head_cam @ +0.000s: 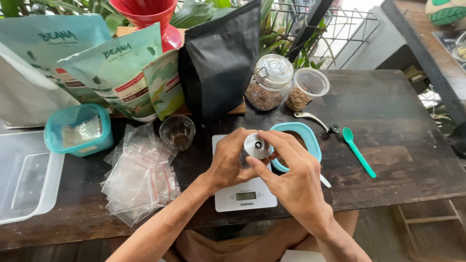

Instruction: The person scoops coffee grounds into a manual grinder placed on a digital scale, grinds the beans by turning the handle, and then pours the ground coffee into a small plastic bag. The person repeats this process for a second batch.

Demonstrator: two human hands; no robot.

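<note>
Both hands, right hand [293, 177] and left hand [228, 162], grip a metal grinder [256, 146], hiding its body.

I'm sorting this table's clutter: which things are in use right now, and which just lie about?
In use: left hand and right hand gripping the metal grinder over the kitchen scale.

Lying about: teal spoon, crank handle, zip bags, black pouch, glass jar.

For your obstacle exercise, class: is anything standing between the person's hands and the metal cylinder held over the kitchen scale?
Nothing visible does. The left hand wraps the metal cylinder from the side, and the right hand has its fingers on the top. The cylinder is above the white scale, with the teal-rimmed tub just beside it.
</note>
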